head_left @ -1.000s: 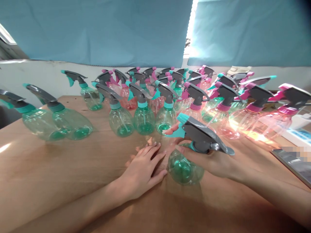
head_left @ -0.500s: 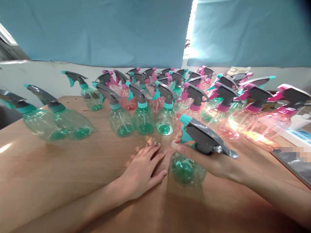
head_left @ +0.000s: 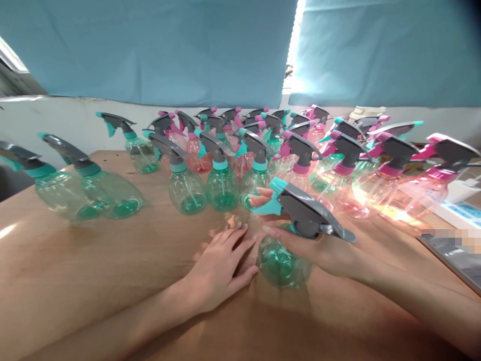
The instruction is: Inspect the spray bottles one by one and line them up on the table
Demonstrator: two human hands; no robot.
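My left hand (head_left: 221,263) lies flat on the wooden table (head_left: 158,260), palm down, fingers stretched forward and holding nothing. My right hand (head_left: 315,250) is closed round the neck of a clear green spray bottle (head_left: 280,263) with a grey head and turquoise nozzle and trigger. The bottle stands just right of my left hand, its nozzle pointing away to the left. The trigger is out from the neck, and the fingertips show beside it. Behind my hands stand green spray bottles (head_left: 223,188) and a pink spray bottle (head_left: 298,175).
Several more green and pink spray bottles crowd the back and right. Two green bottles (head_left: 112,195) stand apart on the left. A phone-like dark slab (head_left: 454,255) lies at the right edge. Blue blinds (head_left: 150,55) hang behind the table.
The trigger, pressed in earlier, is now out, and my right fingers have straightened forward. The held bottle has shifted slightly left. My left hand has stayed put.
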